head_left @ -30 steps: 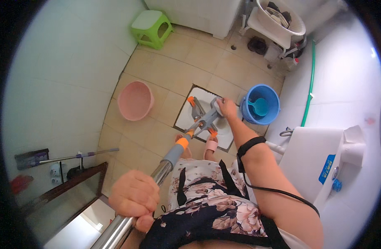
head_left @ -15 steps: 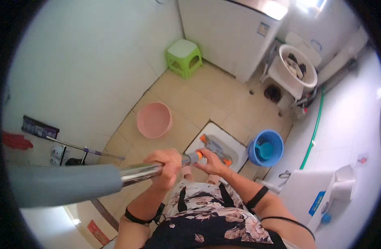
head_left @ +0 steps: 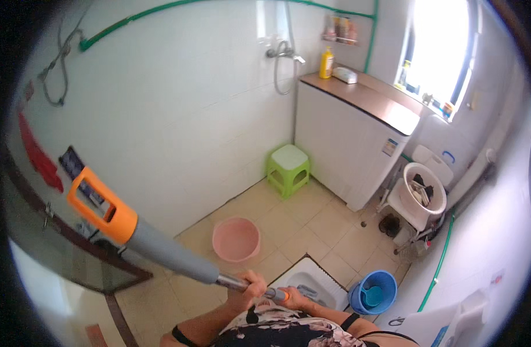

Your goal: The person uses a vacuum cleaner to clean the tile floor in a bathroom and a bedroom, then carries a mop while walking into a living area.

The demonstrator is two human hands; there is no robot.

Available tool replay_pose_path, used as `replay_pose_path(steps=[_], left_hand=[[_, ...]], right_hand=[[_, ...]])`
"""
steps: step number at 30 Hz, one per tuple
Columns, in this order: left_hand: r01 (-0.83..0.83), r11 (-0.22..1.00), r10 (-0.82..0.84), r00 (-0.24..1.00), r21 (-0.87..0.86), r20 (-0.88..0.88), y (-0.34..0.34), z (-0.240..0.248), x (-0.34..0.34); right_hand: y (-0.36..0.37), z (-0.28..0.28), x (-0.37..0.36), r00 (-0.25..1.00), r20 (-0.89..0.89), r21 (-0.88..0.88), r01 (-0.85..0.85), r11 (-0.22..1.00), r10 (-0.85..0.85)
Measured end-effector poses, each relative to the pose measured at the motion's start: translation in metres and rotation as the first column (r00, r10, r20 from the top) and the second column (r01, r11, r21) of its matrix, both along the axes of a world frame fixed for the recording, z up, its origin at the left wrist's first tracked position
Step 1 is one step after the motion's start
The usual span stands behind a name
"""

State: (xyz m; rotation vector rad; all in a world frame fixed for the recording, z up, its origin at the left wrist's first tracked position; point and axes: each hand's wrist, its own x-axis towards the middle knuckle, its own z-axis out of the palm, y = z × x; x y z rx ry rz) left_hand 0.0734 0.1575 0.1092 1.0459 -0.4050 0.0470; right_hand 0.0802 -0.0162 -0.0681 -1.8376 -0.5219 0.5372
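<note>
both hands are on the mop [head_left: 173,254], and it's a firm double hold! my left hand [head_left: 251,287] wraps the metal pole [head_left: 229,281]; just beside it, toward three o'clock, my right hand [head_left: 295,299] closes round the orange collar [head_left: 286,295]. from there the mop climbs away to ten o'clock, tilted, with its orange handle [head_left: 125,224] up in the air over the doorway side.

now down to the business end! a grey piece, the head [head_left: 307,292] by my reading, shows past the right hand at about two o'clock, over the white pan [head_left: 318,274]. most of it is hidden, so from my distant seat i can't call whether it touches.

how far along are we? the pick-up looks done: mop raised, both hands set. i'd judge the handling mid-course, as neither hand has let go and the mop isn't put down. what the head has left to do, this view doesn't tell.

round the dial: pink basin [head_left: 236,255] at eleven, green stool [head_left: 288,153] at twelve, blue bucket [head_left: 386,283] at three, teal dipper [head_left: 372,297] inside it.
</note>
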Motion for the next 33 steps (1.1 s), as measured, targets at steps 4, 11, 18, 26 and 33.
replay_pose_path(steps=[4, 11, 18, 26, 33], left_hand=[[-0.051, 0.998, 0.041, 0.972, -0.038, -0.229, 0.016, -0.005, -0.007], [-0.379, 0.924, 0.378, 0.880, 0.056, -0.286, 0.026, -0.006, -0.029], [-0.690, 0.707, 0.693, 0.631, 0.154, -0.350, 0.059, -0.009, -0.075], [-0.797, 0.593, 0.774, 0.527, 0.111, -0.351, 0.190, -0.008, -0.139], [-0.883, 0.466, 0.871, 0.444, 0.064, -0.209, 0.340, 0.009, -0.201]], right_hand=[[0.012, -0.015, 0.016, 0.998, -0.005, -0.124, -0.069, 0.990, 0.069], [0.032, -0.056, 0.028, 0.946, -0.233, -0.243, -0.282, 0.928, 0.227], [0.081, -0.038, 0.022, 0.796, -0.095, -0.061, -0.605, 0.794, 0.598], [0.240, -0.024, -0.002, 0.617, -0.189, -0.154, -0.787, 0.597, 0.764], [0.406, 0.027, -0.065, 0.562, 0.117, -0.183, -0.798, 0.574, 0.819]])
